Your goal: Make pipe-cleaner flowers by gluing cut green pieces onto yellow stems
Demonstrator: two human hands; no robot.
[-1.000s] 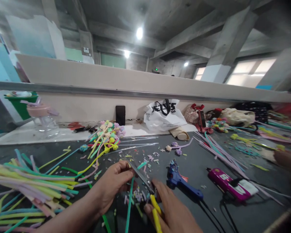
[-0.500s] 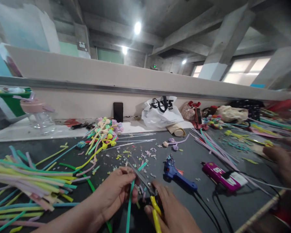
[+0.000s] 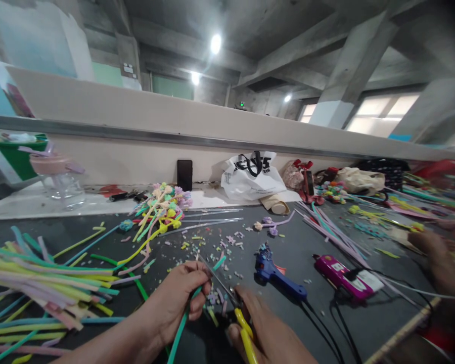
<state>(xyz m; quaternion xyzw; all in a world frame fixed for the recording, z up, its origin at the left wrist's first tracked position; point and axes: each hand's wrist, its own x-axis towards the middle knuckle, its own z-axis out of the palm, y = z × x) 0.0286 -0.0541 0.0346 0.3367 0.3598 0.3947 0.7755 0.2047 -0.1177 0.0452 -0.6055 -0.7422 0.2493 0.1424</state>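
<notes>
- In the head view, we see the left hand (image 3: 182, 296) with its fingers pinched closed around a green strip (image 3: 180, 331), which runs down toward the bottom edge.
- Our right hand (image 3: 263, 321) has its fingers curled round the yellow handles of the scissors (image 3: 245, 336); the blades point at the left fingertips, and we cannot tell how far they stand open.
- Just beyond the blades we see a short green piece (image 3: 220, 262), among small scattered offcuts (image 3: 229, 243) on the dark table (image 3: 299, 253).
- To our left lies a heap of coloured strips (image 3: 49, 283).
- To our right lie a blue glue gun (image 3: 282, 283) and a magenta device (image 3: 345, 275).
- Farther right, we see a co-worker's hand (image 3: 434, 245), blurred.
</notes>
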